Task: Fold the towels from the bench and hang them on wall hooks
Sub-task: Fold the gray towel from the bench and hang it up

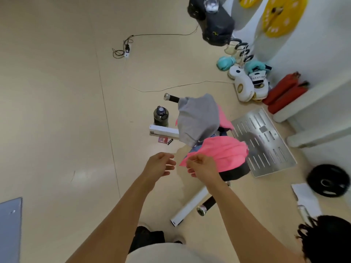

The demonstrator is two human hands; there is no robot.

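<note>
Both hands reach forward over the floor toward the bench. The right hand point(202, 165) has its fingers curled round the near left corner of a pink towel point(222, 152) and pinches the edge of the cloth. The left hand point(160, 163) hovers just left of it, fingers loosely bent and apart, holding nothing and not touching the towel.

The pink towel lies spread over the near end of the bench point(235, 172), whose dark seat shows under the cloth on the right. Farther along the bench a grey towel point(197, 118) is draped in a heap, with more pink cloth point(225, 118) sticking out at its right side; whether that is a second pink towel cannot be told. A bit of blue cloth shows between the grey towel and the pink one.

On the floor left of the grey towel stands a dark water bottle point(161, 115), and just near it lies a white box point(163, 130). Right of the bench lies a slotted metal plate point(266, 143). A black weight plate point(328, 180) lies near the right edge, and boxing gloves point(226, 62) sit far off by the wall.
</note>
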